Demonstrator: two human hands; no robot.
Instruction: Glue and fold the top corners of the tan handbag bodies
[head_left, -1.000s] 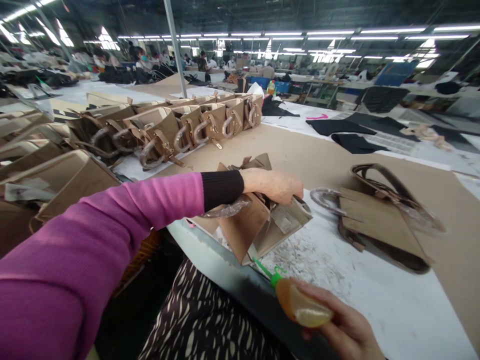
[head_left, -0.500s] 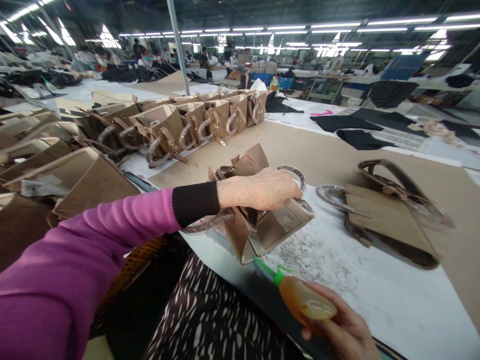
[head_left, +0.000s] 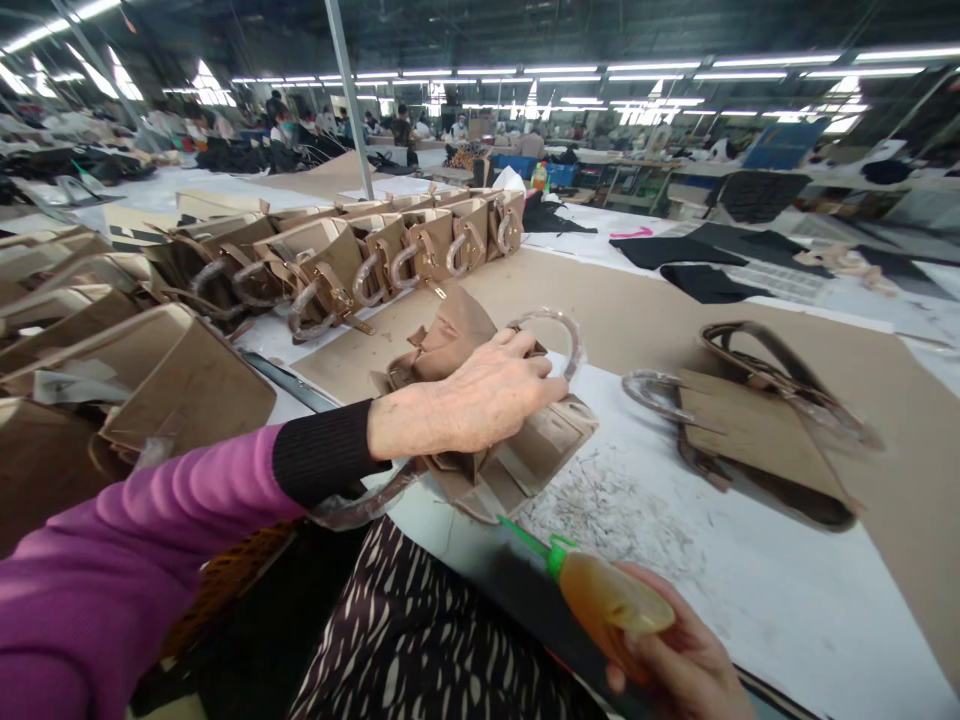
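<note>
My left hand lies across a brown handbag, its fingers curled over the upper side of the bag. The bag rests tilted at the table's near edge, and its plastic-wrapped handles stick out on either side of my hand. My fingertips are partly hidden. In my right hand is a squeeze bottle of amber liquid with a green pointed nozzle. The nozzle tip is close to the bag's lower corner; I cannot tell if it touches.
A second brown handbag lies on the table to the right. Many similar bags stand in rows at the left and back. White paper with dark marks covers the near table. Black pieces lie farther off. People work in the background.
My left hand and the handbag have shifted left and slightly toward me, the bag turning a little. My right hand keeps the bottle in nearly the same place. The view has swung slightly.
</note>
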